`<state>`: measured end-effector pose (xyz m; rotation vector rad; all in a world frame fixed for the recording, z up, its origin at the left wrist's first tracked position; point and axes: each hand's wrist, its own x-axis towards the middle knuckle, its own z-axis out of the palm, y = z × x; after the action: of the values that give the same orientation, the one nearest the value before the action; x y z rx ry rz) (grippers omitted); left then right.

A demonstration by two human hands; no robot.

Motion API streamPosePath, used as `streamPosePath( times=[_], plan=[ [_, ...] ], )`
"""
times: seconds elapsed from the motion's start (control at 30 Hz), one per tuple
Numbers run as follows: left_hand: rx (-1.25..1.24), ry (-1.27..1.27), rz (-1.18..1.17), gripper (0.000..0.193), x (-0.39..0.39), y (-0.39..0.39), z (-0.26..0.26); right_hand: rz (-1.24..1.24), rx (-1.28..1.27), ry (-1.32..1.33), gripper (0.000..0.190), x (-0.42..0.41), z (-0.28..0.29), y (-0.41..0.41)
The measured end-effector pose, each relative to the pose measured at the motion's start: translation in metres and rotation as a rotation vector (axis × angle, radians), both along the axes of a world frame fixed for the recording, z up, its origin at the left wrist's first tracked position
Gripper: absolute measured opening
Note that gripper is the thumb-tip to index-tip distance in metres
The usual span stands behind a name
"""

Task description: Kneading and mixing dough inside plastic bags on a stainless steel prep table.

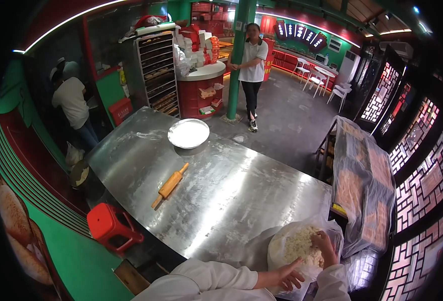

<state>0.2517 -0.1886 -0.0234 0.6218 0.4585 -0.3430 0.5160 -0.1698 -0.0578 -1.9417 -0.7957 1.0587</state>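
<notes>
A clear plastic bag (276, 248) full of a pale, crumbly mixture (298, 242) stands at the near right corner of the steel table. My right hand (323, 242) reaches into it with bent fingers on the mixture; whether it grips any is hidden. Beside the bag's near side, my left hand (287, 276) has its fingers spread and holds nothing. A wooden rolling pin (170, 184) lies slantwise on the table, away from both hands. Farther off, a round bowl (188, 133) of white powder sits near the table's far edge.
The steel table (221, 180) bears white dusty smears. A plastic-covered rack (360, 188) stands to the right, a red stool (112, 227) to the left. Beyond the table are a tray rack (159, 71), a green pillar (238, 67) and a standing person (253, 60). Other people work at far left.
</notes>
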Motion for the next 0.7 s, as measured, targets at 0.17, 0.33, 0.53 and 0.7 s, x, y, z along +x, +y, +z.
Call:
streamPosePath(
  times=[0.17,0.33,0.53,0.7],
  plan=[
    [-0.018,0.113,0.097,0.085,0.001,-0.015,-0.014,0.219,0.034,-0.825,0.042,0.079,-0.043,-0.058],
    [0.004,0.094,0.142,0.077,-0.001,-0.016,-0.030,0.495,-0.157,-0.830,0.036,0.049,-0.048,-0.070],
    [-0.006,-0.021,0.069,0.073,-0.002,-0.018,-0.031,0.471,-0.266,-0.940,0.044,0.030,-0.069,-0.069],
    [0.350,-0.261,-0.151,0.064,-0.038,-0.004,0.018,0.421,-0.127,-0.915,0.042,0.063,-0.143,-0.114]
  ],
)
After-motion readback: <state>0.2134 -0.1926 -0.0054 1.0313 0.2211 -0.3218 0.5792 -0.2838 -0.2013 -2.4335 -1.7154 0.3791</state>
